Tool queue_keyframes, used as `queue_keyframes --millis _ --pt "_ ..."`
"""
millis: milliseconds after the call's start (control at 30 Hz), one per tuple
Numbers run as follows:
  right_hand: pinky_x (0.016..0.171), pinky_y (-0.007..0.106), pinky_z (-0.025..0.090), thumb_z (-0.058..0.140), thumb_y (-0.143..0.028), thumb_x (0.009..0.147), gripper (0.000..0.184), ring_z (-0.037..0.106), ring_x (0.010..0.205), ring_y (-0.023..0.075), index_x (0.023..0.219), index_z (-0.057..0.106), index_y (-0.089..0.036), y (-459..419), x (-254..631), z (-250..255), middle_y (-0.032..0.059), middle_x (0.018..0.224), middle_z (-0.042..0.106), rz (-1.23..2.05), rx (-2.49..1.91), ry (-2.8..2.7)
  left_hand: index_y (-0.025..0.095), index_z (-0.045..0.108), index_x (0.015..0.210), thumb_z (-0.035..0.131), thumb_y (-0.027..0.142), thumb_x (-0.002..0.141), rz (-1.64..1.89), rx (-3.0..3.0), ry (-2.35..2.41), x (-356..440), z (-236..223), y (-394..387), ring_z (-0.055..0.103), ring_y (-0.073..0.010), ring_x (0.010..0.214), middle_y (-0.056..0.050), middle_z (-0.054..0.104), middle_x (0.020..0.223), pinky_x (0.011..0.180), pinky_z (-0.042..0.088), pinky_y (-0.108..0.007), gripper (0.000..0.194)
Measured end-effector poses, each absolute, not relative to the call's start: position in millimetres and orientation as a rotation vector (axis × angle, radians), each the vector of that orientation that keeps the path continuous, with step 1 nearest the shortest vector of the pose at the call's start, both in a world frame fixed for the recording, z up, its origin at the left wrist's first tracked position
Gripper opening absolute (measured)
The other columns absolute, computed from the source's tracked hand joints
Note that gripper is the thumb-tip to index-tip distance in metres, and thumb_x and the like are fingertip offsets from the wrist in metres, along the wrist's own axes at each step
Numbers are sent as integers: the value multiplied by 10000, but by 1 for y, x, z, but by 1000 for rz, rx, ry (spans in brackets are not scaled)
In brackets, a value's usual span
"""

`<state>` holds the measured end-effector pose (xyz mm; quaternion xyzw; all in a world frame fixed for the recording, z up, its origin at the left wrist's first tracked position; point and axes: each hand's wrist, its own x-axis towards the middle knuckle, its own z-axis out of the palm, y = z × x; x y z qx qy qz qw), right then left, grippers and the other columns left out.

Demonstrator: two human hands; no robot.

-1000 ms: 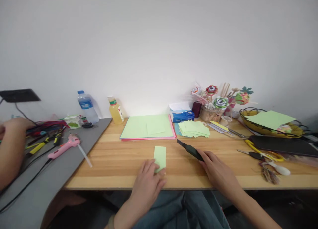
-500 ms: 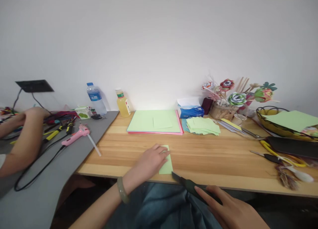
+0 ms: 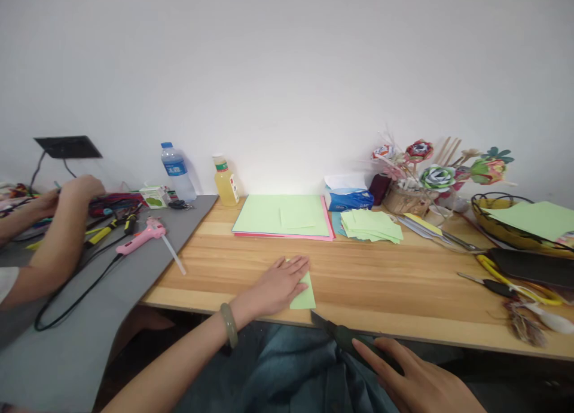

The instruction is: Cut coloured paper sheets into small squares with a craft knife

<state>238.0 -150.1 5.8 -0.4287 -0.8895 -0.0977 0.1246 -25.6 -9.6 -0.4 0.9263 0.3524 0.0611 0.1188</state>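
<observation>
My left hand (image 3: 277,285) lies flat, fingers stretched out, pressing a small folded light-green paper (image 3: 304,296) onto the wooden table (image 3: 385,287) near its front edge. My right hand (image 3: 415,380) is below the table edge, over my lap, gripping a dark utility knife (image 3: 347,336). The knife's blade tip points up-left, just under the paper's lower right corner.
A stack of green and pink sheets (image 3: 283,216) and a pile of green paper squares (image 3: 370,226) lie at the back. Bottles (image 3: 176,172), a tissue box (image 3: 348,195), paper flowers (image 3: 437,175), a wire basket (image 3: 520,222) and scissors (image 3: 495,285) stand around. Another person's arms (image 3: 42,245) work by a pink glue gun (image 3: 140,237) on the grey mat.
My right hand drew the knife from the table top back down below the front edge. My left hand slid up over the green paper and flattened on it. The view shifted left.
</observation>
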Motion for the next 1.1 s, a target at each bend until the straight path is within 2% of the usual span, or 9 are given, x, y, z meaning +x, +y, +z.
queue_keyframes --millis 267,633,767,900,1100 --pt "601 236 546 334 27 647 707 666 787 150 1276 496 -254 -154 238 4 76 1032 644 -322 -1275 -2569 190 202 1433 170 436 973 179 2710 1034 -25 2 -12 149 -162 1384 -43 184 1506 1110 148 -400 522" --pt "599 267 552 328 2 715 640 660 818 173 1308 445 -209 -154 225 1 111 1041 617 -276 -1346 -2621 157 169 1437 201 500 953 62 2743 1044 -23 7 -14 121 -195 1389 -70 140 1512 1106 134 -423 594" --pt "479 235 531 335 -46 758 571 659 660 151 1300 444 -188 -156 221 0 99 969 614 -262 -1362 -2637 161 157 1439 196 491 957 65 2742 1040 -23 6 -14 118 -193 1390 -67 136 1514 1105 134 -425 586" --pt "401 230 495 342 -95 814 494 603 491 131 1289 448 -177 -158 219 2 29 759 595 -308 -1337 -2632 161 156 1440 198 493 955 63 2742 1041 -23 5 -13 117 -194 1390 -72 143 1513 1106 127 -416 589" --pt "399 208 473 341 -102 836 474 576 455 118 1290 435 -196 -160 219 4 -6 698 578 -309 -1345 -2612 176 147 1443 185 494 956 89 2756 1031 -23 3 -12 115 -190 1390 -69 141 1514 1107 128 -423 583"
